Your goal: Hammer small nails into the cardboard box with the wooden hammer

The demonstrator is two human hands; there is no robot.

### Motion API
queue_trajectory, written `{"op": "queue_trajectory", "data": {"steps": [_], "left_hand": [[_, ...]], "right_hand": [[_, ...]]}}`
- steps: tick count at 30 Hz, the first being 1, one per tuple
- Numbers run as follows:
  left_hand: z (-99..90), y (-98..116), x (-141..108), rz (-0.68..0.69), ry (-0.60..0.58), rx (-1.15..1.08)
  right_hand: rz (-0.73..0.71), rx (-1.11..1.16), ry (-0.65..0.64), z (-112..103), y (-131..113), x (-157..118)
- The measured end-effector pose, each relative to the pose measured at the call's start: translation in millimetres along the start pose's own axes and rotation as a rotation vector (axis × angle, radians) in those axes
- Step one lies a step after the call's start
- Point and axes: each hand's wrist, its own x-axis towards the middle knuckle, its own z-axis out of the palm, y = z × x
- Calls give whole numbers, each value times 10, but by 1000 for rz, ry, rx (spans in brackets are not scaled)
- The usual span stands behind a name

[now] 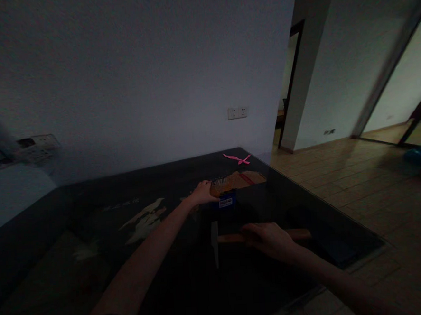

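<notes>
My right hand (269, 239) is wrapped round the wooden handle of a hammer (301, 234), held roughly level over the dark tabletop (189, 282). The hammer's grey head points left. Farther back, my left hand (202, 193) grips the left end of a brown block (221, 187), thumb in front and fingers on top. Thin dark upright pieces, perhaps nails, stand in a row along that block. A blue box (226, 201) with a white label shows just below its front. Dim light hides the finer detail.
A pink strap-like thing (241, 161) lies near the table's back corner. Behind the table rises a pale wall with a double socket (237, 112). The table's right edge drops to a tiled floor (322, 179). Pale patterns or reflections (146, 221) show on the tabletop at left.
</notes>
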Motion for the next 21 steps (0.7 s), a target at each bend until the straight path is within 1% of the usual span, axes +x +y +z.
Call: {"op": "queue_trajectory", "data": {"steps": [3, 7, 10, 12, 14, 16, 18, 19, 20, 21], "left_hand": [[46, 83, 206, 20, -16, -10], [73, 181, 374, 18, -37, -20], [33, 217, 397, -9, -47, -31], [-40, 196, 326, -40, -11, -60], [-135, 136, 160, -61, 80, -114], [-212, 57, -112, -50, 209, -180], [-229, -6, -480, -25, 344, -254], [-208, -23, -692, -14, 401, -292], [-168, -27, -915, -15, 448, -326], [-112, -17, -1142, 2, 451, -348]], "right_hand": [[-32, -27, -24, 15, 71, 220], [-75, -58, -51, -23, 195, 477], [-100, -73, -75, -67, 285, 611], [-119, -84, -87, -84, 326, 667], [-142, -93, -95, -85, 346, 703], [-166, -94, -102, -66, 356, 727], [-182, -94, -111, -32, 366, 749], [-186, -95, -116, -13, 374, 760], [-190, -97, -120, 5, 384, 772], [-194, -100, -124, 22, 397, 783]]}}
